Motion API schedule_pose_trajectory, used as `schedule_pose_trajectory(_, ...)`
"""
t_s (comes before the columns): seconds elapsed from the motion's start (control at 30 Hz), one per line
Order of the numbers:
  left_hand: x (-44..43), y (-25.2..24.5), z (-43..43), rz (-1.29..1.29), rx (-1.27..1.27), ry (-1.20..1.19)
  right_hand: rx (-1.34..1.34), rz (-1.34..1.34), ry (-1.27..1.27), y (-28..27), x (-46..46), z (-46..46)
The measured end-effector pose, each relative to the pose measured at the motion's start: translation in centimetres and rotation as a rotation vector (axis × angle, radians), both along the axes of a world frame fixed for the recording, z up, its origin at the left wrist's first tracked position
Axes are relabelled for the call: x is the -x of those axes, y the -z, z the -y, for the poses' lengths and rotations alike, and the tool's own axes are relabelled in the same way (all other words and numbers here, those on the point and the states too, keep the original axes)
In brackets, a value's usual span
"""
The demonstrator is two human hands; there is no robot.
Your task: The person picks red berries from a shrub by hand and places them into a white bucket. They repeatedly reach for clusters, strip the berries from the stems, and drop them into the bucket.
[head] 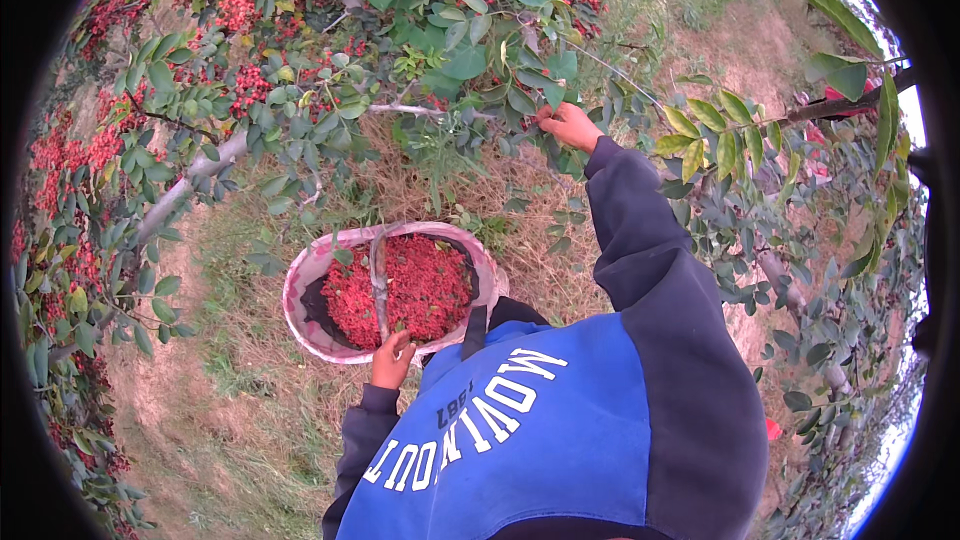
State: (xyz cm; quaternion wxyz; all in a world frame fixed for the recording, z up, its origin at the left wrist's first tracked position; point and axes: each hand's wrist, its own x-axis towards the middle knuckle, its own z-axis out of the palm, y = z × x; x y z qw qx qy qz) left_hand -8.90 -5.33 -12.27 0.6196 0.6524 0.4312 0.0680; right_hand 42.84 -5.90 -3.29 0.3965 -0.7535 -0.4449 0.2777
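My right hand [571, 127] is raised at a leafy branch [435, 111], its fingertips drawn together among green leaves. Whatever lies between those fingertips is too small to make out. Below, an oval basket [298, 270] with a pink and white cloth covering and a dark liner holds a heap of red prickly ash berries [431, 289] mixed with a few leaves. A worn stick-like handle [379, 277] arches across it. At the basket's near rim, by the foot of the handle, is my left hand [393, 361]; its fingers are bent over the berries, their grip unclear.
Red berry clusters [238, 6] hang thickly at the upper left. A thick grey limb [191, 176] crosses the left side. Yellow-green leaves [709, 114] on another branch reach in from the right, near my sleeve. Dry grass [247, 405] covers the ground. A dark strap [475, 331] meets the basket.
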Motion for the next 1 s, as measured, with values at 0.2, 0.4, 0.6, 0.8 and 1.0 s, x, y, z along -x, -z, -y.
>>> schedule_pose_trajectory(0.2, 0.3, 0.6, 0.3, -0.034, -0.020, 0.005, 0.101, 0.062, -0.032, -0.5, 0.2, -0.3)
schedule_pose_trajectory(0.4, 0.9, 0.8, 0.2, -0.058, -0.079, 0.022, 0.117, 0.464, -0.016, -1.2, 1.5, 0.0)
schedule_pose_trajectory(0.6, 0.9, 0.7, 0.3, -0.077, -0.114, 0.029, 0.111, 0.802, 0.199, -1.2, 3.4, -0.7)
schedule_pose_trajectory(0.8, 0.3, 0.0, 0.0, -0.081, -0.162, 0.060, -0.073, 1.028, 0.137, -0.2, 3.6, -0.7)
schedule_pose_trajectory(1.0, 0.1, -1.2, 0.2, -0.122, -0.175, 0.064, -0.268, -0.246, 0.358, 3.4, 2.8, 0.3)
